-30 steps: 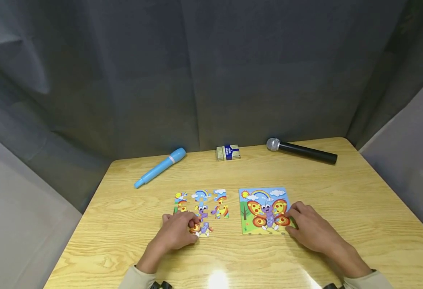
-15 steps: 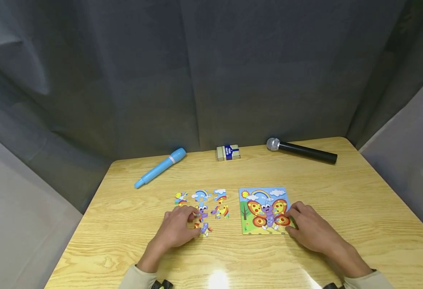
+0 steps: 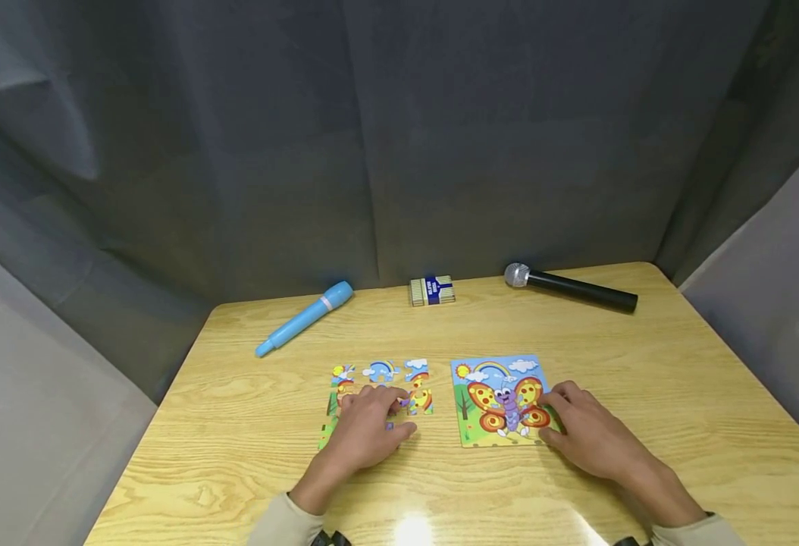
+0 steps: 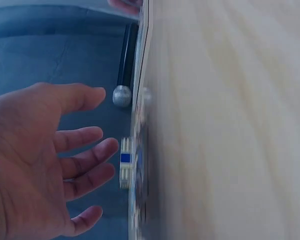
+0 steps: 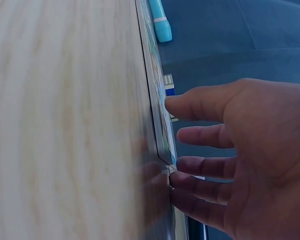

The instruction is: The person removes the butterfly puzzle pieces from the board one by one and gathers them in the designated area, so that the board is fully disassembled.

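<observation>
Loose puzzle pieces (image 3: 421, 402) with parts of a butterfly picture lie in rows on the left side of the table. Over them is my left hand (image 3: 367, 428), its fingers loosely bent and apart, holding nothing; it hides several pieces. In the left wrist view the left fingers (image 4: 92, 159) appear a little off the table. To the right lies a square butterfly board (image 3: 505, 402), flat and showing the whole picture. At its right edge is my right hand (image 3: 590, 432), thumb and fingertips at the border. The right wrist view shows these fingers (image 5: 205, 166) extended and not gripping.
A blue marker-shaped stick (image 3: 304, 318) lies at the back left of the wooden table (image 3: 236, 440). Behind the pieces sits a small box with a blue band (image 3: 432, 290), and a black microphone (image 3: 570, 288) lies at the back right. A dark curtain hangs behind the table.
My left hand has moved to the right across the pieces, uncovering some at the left and covering those in the middle. My right hand stays at the board's edge.
</observation>
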